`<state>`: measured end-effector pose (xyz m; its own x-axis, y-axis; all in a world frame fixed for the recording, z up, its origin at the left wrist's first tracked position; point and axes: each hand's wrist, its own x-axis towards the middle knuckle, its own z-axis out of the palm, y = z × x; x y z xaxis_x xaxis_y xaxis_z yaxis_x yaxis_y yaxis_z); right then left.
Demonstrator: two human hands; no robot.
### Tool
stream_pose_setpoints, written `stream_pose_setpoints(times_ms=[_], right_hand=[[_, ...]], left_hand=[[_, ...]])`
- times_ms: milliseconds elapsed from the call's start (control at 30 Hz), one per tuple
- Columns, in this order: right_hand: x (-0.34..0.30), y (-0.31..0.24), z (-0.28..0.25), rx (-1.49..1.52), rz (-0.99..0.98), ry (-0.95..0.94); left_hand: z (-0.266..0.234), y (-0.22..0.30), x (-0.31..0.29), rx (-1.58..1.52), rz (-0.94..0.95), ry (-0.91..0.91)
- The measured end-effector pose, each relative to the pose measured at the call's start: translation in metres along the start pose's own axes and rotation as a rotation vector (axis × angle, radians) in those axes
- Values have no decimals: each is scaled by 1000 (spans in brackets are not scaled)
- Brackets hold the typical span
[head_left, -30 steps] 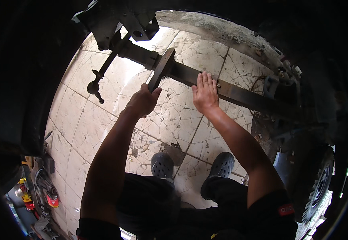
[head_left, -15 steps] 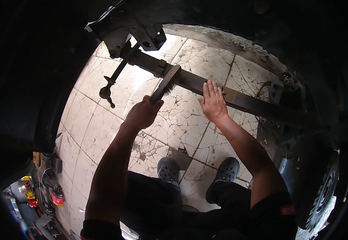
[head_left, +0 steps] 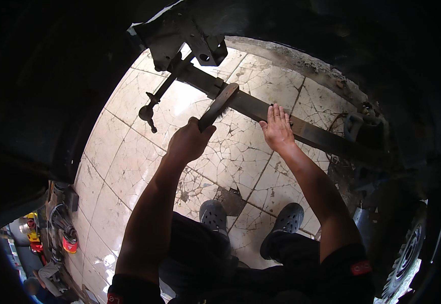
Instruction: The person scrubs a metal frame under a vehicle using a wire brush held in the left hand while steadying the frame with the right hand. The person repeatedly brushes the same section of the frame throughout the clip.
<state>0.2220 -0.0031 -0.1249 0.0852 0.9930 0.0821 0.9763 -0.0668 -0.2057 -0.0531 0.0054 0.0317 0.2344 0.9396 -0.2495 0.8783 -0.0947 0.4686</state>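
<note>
A: The floor [head_left: 240,147] is pale tile, badly cracked, with deep shadow all round it. Where's the brush [head_left: 216,110] on that?

B: Above the floor, its tip overlapping the beam [head_left: 253,107]. I can't tell whether the bristles actually press on the metal.

A: How far along does the work look?

B: Under way, I'd judge, since the brush is in hand and up at the beam. What's done is harder: the metal is dark, with a browner patch just right of the right hand [head_left: 278,129], but no clear line parts brushed from unbrushed. So I can't say how much is left.

A: And which way does the brush point?

B: Its long axis slants from the grip at lower left to the tip at upper right, across the beam's own line, which runs from upper left to lower right. The bristles face right and downward.

A: The hands?

B: The left hand [head_left: 190,141] is curled round the brush's lower end. The right lies flat on the beam, fingers stretched out, grasping nothing.

A: Further out?

B: A rod [head_left: 167,87] slants down-left near the beam's upper end; the shoes [head_left: 287,219] stand below, and a wheel [head_left: 410,251] sits at far right.
</note>
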Motion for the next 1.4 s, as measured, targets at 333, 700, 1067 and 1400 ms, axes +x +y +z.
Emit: stream_pose_setpoints(times_ms=[333,700,1067,1400], right_hand=[[4,12,-5,-111,-76,-32],[3,8,6,-83,-83,125],[-5,10,7,-32,-149,164],[-14,8,8,-45,-190,188]], left_hand=[[28,-23,12,-14,-23,-13],[20,-21,8,-84,-52,-71],[30,-20,13,-47,-32,-53],[36,-22,16,-37,-17,-49]])
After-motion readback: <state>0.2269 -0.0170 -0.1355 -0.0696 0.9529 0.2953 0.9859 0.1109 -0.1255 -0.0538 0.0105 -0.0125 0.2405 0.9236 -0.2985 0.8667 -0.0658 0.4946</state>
